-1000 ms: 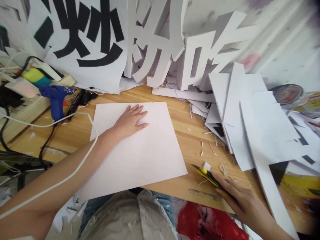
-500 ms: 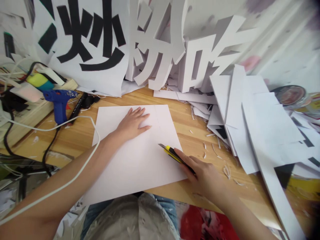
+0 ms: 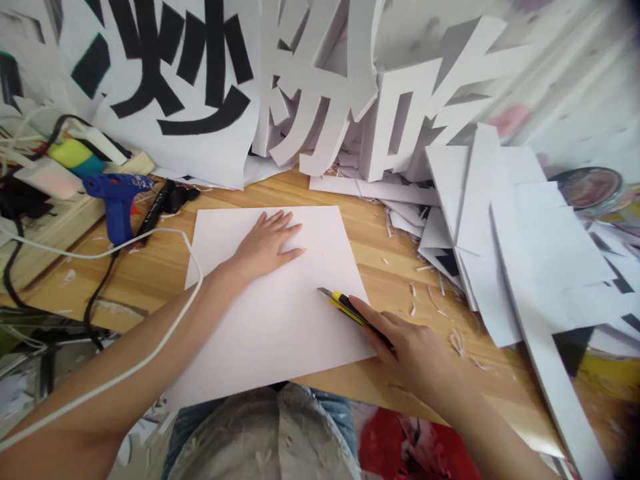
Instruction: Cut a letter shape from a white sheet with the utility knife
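Note:
A plain white sheet (image 3: pixel 270 327) lies on the wooden table, its near edge reaching past the table's front edge. My left hand (image 3: pixel 270 243) rests flat on its upper part with the fingers spread. In my right hand (image 3: pixel 407 343) is a yellow and black utility knife (image 3: pixel 347 307), gripped by its handle. The short blade points up and left over the right half of the sheet. Whether its tip touches the sheet I cannot tell. A white cable (image 3: pixel 195 300) crosses over my left forearm.
Large white cut-out characters (image 3: pixel 340 93) stand at the back, beside a sheet with black characters (image 3: pixel 215 67). A blue glue gun (image 3: pixel 117 203) and a black marker (image 3: pixel 155 210) lie left. White board offcuts (image 3: pixel 540 247) pile up right, and thin scraps (image 3: pixel 456 343) dot the wooden table (image 3: pixel 370 230).
The view has shifted slightly. Both hands, the knife and the sheet keep nearly the same places relative to one another.

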Demonstrator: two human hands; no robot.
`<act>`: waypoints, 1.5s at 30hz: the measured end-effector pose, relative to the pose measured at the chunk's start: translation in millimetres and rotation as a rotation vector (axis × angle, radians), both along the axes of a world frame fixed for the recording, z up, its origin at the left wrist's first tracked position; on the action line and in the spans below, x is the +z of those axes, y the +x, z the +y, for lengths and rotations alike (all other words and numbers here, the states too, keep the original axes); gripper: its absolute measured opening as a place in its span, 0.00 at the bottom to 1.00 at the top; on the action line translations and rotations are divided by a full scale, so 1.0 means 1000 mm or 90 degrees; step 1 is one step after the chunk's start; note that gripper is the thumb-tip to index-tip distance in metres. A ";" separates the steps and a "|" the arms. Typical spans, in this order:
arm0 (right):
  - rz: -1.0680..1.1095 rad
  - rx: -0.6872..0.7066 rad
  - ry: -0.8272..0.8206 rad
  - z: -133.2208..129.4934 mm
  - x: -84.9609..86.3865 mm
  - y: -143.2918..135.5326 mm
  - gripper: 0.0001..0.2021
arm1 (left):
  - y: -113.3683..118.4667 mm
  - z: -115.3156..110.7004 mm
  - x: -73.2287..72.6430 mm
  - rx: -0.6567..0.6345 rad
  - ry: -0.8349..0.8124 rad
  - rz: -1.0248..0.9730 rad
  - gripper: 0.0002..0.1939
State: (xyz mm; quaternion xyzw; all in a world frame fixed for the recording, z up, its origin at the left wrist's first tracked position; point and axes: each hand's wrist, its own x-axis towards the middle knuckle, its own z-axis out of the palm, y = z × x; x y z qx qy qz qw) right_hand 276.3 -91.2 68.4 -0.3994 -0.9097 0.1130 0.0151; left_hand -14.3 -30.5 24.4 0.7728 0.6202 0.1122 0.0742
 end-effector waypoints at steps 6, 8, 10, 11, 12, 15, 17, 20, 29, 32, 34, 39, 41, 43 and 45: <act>-0.016 0.001 0.021 -0.001 -0.001 -0.002 0.22 | 0.000 0.000 0.001 0.000 -0.003 -0.001 0.30; -0.032 0.013 0.027 0.000 0.001 -0.004 0.22 | 0.000 -0.001 0.001 -0.002 -0.004 -0.002 0.30; -0.052 0.030 0.035 0.001 0.005 -0.006 0.22 | 0.001 -0.001 0.001 -0.002 -0.003 -0.003 0.30; -0.063 0.039 0.038 0.002 0.007 -0.007 0.22 | 0.001 -0.001 0.001 -0.002 -0.001 -0.003 0.30; -0.073 0.047 0.041 0.004 0.010 -0.008 0.22 | 0.001 -0.001 0.000 -0.001 0.001 -0.002 0.30; -0.100 0.068 0.045 0.009 0.017 -0.010 0.22 | 0.001 -0.001 0.001 0.001 0.000 -0.001 0.30; -0.118 0.079 0.051 0.012 0.020 -0.011 0.22 | 0.001 -0.001 0.002 0.001 -0.004 0.000 0.30; -0.134 0.095 0.077 0.014 0.024 -0.010 0.23 | 0.001 -0.001 0.004 0.002 -0.013 0.000 0.30; -0.168 0.108 0.099 0.009 0.029 -0.001 0.23 | -0.001 -0.001 0.003 -0.002 -0.005 0.003 0.30; -0.166 0.110 0.102 0.007 0.029 0.004 0.23 | -0.001 -0.001 0.002 -0.001 -0.004 0.003 0.30; -0.165 0.114 0.101 0.006 0.029 0.008 0.23 | -0.001 -0.001 0.002 -0.001 -0.003 0.003 0.30; -0.163 0.119 0.102 0.003 0.030 0.017 0.24 | -0.001 0.000 0.002 0.002 -0.005 0.002 0.30; -0.161 0.113 0.100 0.002 0.030 0.021 0.24 | 0.000 0.000 0.003 0.002 -0.009 0.002 0.30; -0.157 0.108 0.099 0.000 0.030 0.024 0.24 | 0.000 0.000 0.003 0.002 -0.011 0.001 0.30; -0.151 0.107 0.101 -0.001 0.029 0.028 0.23 | 0.000 0.000 0.003 0.004 -0.010 -0.001 0.30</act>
